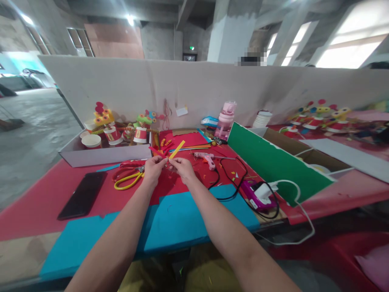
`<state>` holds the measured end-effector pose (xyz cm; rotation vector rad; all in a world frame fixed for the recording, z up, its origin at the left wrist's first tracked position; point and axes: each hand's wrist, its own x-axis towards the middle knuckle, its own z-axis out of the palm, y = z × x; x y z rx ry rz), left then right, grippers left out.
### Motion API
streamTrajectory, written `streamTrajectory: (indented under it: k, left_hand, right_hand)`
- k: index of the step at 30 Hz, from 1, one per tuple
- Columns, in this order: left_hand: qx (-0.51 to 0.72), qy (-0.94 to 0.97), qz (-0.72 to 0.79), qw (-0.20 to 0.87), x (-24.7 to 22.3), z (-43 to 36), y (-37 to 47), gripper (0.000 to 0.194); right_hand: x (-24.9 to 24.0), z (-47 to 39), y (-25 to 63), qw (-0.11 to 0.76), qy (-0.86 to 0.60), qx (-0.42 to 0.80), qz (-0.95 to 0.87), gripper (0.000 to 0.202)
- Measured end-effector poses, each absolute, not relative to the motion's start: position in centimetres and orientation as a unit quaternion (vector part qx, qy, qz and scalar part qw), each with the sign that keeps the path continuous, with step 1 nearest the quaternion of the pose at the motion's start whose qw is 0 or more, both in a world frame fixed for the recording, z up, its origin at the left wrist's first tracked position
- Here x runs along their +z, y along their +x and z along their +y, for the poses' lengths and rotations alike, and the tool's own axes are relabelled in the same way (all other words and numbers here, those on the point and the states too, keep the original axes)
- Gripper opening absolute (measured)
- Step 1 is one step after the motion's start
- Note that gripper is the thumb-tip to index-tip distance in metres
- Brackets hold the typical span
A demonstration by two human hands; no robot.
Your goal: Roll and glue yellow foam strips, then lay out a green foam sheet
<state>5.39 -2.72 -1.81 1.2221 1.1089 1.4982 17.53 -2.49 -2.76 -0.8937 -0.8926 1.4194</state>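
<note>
My left hand [153, 168] and my right hand [182, 168] meet over the red table cover, fingers pinched, fingertips almost touching. A yellow strip [177, 149] slants up to the right from my right fingertips. From my left fingertips a red strip [156, 152] slants up to the left. Whether the two strips are joined is hidden by the fingers. Beside my left hand lie yellow-handled scissors [129, 181] and red-handled pliers [121, 168]. A pink glue gun [208, 159] rests to the right of my right hand.
A white box [109, 156] with paper-cup figures stands left, behind a black phone [82, 195]. To the right are a green-sided box [273, 162], a purple power strip [257, 196] and looping cables. A pink bottle [226, 119] stands near the partition [194, 87].
</note>
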Motion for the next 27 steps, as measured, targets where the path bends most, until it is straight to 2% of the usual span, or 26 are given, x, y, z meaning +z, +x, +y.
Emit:
streamTrajectory:
  k: [3, 7, 10, 14, 22, 27]
  left_hand:
    - [0.601, 0.493, 0.44, 0.45, -1.61, -2.82, 5.33, 0.031]
    - [0.588, 0.407, 0.401, 0.573, -1.71, -2.52, 5.04, 0.032]
    - [0.585, 0.34, 0.395, 0.621, -1.86, -2.27, 4.87, 0.03]
    - [0.589, 0.408, 0.371, 0.591, -1.91, -2.45, 5.19, 0.032]
    - [0.569, 0.49, 0.404, 0.522, -1.95, -2.59, 5.11, 0.027]
    - [0.589, 0.44, 0.385, 0.558, -1.77, -2.58, 5.22, 0.032]
  right_hand:
    - [-2.62, -2.63, 17.57, 0.59, -0.387, 0.589, -0.394, 0.031]
    - [-2.51, -2.73, 17.5, 0.547, -0.356, 0.648, -0.393, 0.031]
    - [-2.54, -2.61, 17.44, 0.569, -0.343, 0.659, -0.353, 0.03]
    - [-2.66, -2.35, 17.43, 0.621, -0.351, 0.626, -0.316, 0.027]
    - [-2.88, -2.3, 17.43, 0.605, -0.376, 0.595, -0.372, 0.023]
    - [-2.78, -2.12, 17.6, 0.608, -0.361, 0.62, -0.34, 0.022]
